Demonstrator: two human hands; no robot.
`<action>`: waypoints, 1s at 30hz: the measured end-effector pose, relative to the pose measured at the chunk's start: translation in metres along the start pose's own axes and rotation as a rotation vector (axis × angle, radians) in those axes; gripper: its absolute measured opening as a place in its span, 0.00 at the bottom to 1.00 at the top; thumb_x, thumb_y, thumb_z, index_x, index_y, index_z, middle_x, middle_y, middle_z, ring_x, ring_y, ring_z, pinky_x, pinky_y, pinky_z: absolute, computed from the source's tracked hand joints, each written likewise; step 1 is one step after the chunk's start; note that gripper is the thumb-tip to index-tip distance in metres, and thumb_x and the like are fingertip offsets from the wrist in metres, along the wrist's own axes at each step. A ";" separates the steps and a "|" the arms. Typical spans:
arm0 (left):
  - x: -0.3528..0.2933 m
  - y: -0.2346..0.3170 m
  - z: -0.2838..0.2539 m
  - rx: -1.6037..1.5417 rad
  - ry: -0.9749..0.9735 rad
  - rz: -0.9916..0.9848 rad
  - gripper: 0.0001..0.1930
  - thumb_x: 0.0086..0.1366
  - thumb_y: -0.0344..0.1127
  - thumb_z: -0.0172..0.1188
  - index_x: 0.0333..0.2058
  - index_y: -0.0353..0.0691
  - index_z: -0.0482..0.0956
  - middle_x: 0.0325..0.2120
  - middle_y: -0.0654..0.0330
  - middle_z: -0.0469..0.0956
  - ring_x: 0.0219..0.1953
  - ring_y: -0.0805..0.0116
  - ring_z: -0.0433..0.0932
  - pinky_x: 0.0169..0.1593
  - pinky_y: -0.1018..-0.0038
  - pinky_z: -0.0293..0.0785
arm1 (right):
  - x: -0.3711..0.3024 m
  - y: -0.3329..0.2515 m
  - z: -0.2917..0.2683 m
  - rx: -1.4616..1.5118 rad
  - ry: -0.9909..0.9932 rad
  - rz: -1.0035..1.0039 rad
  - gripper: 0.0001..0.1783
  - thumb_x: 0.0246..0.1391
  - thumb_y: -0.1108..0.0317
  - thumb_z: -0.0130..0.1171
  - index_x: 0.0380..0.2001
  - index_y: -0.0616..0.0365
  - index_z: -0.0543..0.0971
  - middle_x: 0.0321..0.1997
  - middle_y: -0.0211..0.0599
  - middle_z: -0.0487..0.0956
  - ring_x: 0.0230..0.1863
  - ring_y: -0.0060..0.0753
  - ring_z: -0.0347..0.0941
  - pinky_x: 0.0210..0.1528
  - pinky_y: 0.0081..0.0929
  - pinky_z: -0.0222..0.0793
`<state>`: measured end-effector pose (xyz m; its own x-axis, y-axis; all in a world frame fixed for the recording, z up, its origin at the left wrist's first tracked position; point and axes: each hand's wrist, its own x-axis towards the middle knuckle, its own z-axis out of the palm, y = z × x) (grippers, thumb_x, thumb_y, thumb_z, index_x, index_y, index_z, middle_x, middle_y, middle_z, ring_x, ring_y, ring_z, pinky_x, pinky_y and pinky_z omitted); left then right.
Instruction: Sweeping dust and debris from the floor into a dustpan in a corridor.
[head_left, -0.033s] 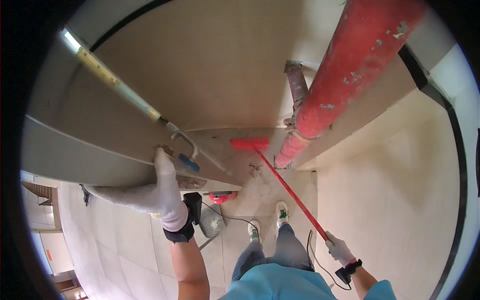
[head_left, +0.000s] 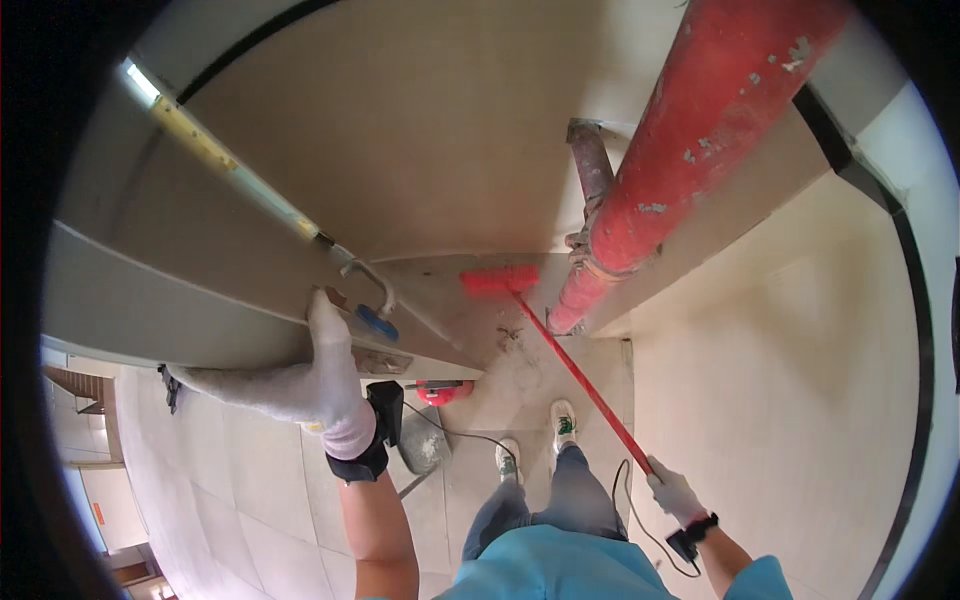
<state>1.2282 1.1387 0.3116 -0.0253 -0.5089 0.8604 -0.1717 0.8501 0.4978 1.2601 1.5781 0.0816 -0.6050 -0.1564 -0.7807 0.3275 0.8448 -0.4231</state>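
Observation:
My left hand (head_left: 328, 360), in a white glove with a black wrist strap, grips the edge of a grey door (head_left: 200, 300) just below its metal handle (head_left: 368, 278) and a blue tag (head_left: 378, 322). My right hand (head_left: 676, 492), also in a white glove, holds the end of a red broom handle (head_left: 580, 380). The red broom head (head_left: 499, 280) rests on the floor in the corner beside the base of a thick red pipe (head_left: 700, 150). Some dust and debris (head_left: 514, 336) lies just in front of the broom head.
A thinner rusty pipe (head_left: 592, 170) stands behind the red one. A grey dustpan (head_left: 424, 446) and a red object (head_left: 438, 392) lie on the tiled floor by my feet (head_left: 538, 440). A cream wall (head_left: 780, 360) is close on the right.

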 end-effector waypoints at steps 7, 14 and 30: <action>0.005 0.007 0.001 -0.216 0.001 0.030 0.52 0.37 0.33 0.68 0.57 0.34 0.41 0.52 0.47 0.53 0.53 0.54 0.57 0.56 0.60 0.57 | 0.049 -0.029 0.079 -0.012 0.109 -0.076 0.24 0.54 0.59 0.39 0.54 0.49 0.59 0.30 0.62 0.72 0.33 0.60 0.69 0.34 0.46 0.64; 0.011 -0.012 -0.004 -0.117 -0.044 0.124 0.54 0.35 0.36 0.68 0.57 0.33 0.40 0.51 0.47 0.53 0.53 0.52 0.57 0.56 0.60 0.57 | -0.079 0.015 0.119 0.060 -0.032 0.109 0.25 0.54 0.57 0.40 0.56 0.43 0.59 0.29 0.51 0.75 0.30 0.41 0.73 0.34 0.33 0.68; 0.012 -0.009 -0.002 -0.066 -0.055 0.321 0.54 0.37 0.37 0.70 0.55 0.27 0.39 0.48 0.45 0.55 0.50 0.49 0.61 0.53 0.59 0.63 | 0.058 0.016 0.143 -0.246 0.121 -0.074 0.25 0.53 0.65 0.37 0.56 0.34 0.56 0.29 0.52 0.74 0.29 0.54 0.71 0.32 0.43 0.65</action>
<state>1.2310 1.1252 0.3176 -0.1213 -0.2185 0.9683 -0.0827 0.9743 0.2095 1.3335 1.5093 -0.0362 -0.7082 -0.1728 -0.6846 0.1022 0.9343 -0.3415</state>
